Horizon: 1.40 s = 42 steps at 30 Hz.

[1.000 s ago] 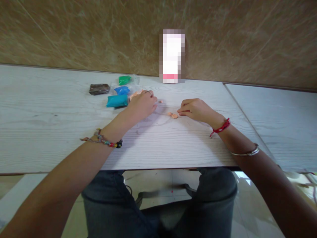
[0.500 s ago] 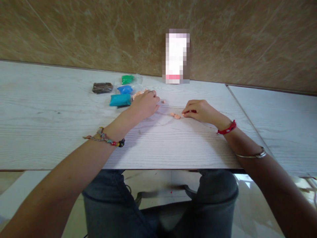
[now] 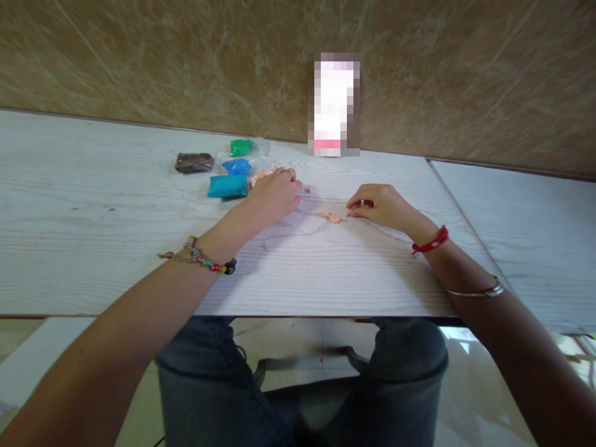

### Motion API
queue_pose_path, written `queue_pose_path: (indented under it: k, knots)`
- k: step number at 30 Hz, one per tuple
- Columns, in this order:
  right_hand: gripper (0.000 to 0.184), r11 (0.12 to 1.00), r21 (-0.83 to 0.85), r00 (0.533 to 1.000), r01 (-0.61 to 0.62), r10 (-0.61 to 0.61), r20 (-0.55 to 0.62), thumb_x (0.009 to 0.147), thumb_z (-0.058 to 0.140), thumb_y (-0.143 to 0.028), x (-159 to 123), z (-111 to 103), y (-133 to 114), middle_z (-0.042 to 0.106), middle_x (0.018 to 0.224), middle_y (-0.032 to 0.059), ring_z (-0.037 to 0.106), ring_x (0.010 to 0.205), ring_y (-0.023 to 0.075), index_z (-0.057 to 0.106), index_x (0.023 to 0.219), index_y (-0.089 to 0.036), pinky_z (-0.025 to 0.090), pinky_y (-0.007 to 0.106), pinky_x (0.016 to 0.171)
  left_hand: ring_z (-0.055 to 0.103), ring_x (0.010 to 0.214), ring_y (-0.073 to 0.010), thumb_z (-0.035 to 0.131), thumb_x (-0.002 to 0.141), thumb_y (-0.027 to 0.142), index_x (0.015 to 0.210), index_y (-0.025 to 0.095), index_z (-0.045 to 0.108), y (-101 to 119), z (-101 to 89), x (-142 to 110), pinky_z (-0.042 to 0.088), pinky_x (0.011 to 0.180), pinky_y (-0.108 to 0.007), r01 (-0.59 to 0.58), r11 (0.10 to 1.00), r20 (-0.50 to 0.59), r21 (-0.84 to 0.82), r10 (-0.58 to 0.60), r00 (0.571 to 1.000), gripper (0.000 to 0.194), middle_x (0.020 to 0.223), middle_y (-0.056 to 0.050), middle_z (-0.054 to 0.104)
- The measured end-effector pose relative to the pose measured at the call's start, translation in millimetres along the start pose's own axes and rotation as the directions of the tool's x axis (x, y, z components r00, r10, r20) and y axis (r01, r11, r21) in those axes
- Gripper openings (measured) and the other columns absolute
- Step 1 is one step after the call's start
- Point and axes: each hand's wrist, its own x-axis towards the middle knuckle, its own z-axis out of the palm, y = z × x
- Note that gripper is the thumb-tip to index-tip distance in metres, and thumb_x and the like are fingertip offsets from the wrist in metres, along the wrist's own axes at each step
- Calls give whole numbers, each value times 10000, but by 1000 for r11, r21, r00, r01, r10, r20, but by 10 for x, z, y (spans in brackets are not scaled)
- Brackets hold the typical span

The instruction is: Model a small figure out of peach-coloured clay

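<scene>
My left hand (image 3: 274, 195) rests on the white wood-grain table (image 3: 116, 248), fingers curled down beside an orange-pink lump of clay in a clear wrapper (image 3: 261, 176). A tiny orange bit (image 3: 308, 190) lies just past its fingertips. My right hand (image 3: 379, 205) lies with its fingers curled, and the fingertips pinch at the table right beside two small orange clay pieces (image 3: 331, 216). What the fingers hold, if anything, is too small to make out.
Packets of clay sit left of my left hand: teal (image 3: 228, 185), blue (image 3: 236, 166), green (image 3: 242, 147) and brown (image 3: 194, 162). A blurred white object (image 3: 334, 105) stands against the brown marbled wall. A seam runs down the table at the right (image 3: 459, 217). My knees show below the table edge.
My right hand has drawn slightly right and back from the two orange pieces. The left hand has barely moved. The view has shifted a little.
</scene>
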Motion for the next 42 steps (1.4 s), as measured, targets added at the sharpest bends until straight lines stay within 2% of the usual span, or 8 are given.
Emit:
queue_pose_path:
  k: [4,8,11,17,24,32,38,42]
  knots:
    - [141,997,-28,997,69,-68,34,762,579,-197,4,26,-10,647,764,55,557,680,123,702,810,-148,395,231,628,526,957,-255,364,859,278,944,99,624,-11,18,8,396,769,-355,-14,1000,-7,16,15,1000,327,1025,-147,578]
    - [157,995,-55,997,83,-83,-5,773,580,-223,12,64,-51,641,773,60,552,677,125,701,834,-145,396,236,631,521,953,-235,357,865,298,947,111,621,-9,28,7,384,788,-343,5,1000,-8,8,-5,1000,334,1029,-130,579]
    - [166,991,-75,994,107,-106,13,792,557,-215,7,54,-85,628,767,62,546,681,128,706,815,-146,390,239,631,520,952,-231,347,868,293,942,113,620,-4,23,3,381,795,-342,6,1000,-4,-2,-6,1000,336,1019,-123,578]
    - [201,982,-152,993,114,-107,56,815,533,-205,-15,23,-110,621,777,70,546,685,132,720,822,-134,378,247,630,538,938,-253,360,861,288,931,104,631,-16,34,14,393,799,-374,-14,1000,-20,1,14,1000,334,999,-140,585]
    - [234,976,-179,992,123,-117,42,837,511,-230,-22,52,-80,620,777,65,544,679,130,728,817,-147,359,253,615,536,936,-251,362,856,274,916,101,633,-28,48,14,407,779,-370,-13,1000,-25,-9,13,1000,327,983,-146,585]
    - [196,978,-151,989,143,-139,41,812,546,-201,0,66,-67,633,769,71,560,679,134,730,828,-133,383,247,614,539,934,-253,368,857,294,916,112,631,-22,37,20,399,774,-360,-14,999,-18,36,14,1000,326,985,-141,589]
    - [170,982,-76,973,174,-184,-138,796,569,-180,22,88,-172,632,755,59,560,668,123,730,838,-142,403,233,609,544,946,-251,346,868,263,922,106,634,-11,42,17,399,780,-358,-11,999,-18,33,12,1000,333,979,-134,594]
    - [187,980,-36,979,197,-199,-51,811,566,-223,35,127,-246,618,739,63,561,664,122,735,797,-144,408,231,610,541,953,-246,345,874,272,933,106,631,-6,37,13,388,811,-359,-11,999,-17,44,12,1000,336,990,-134,594]
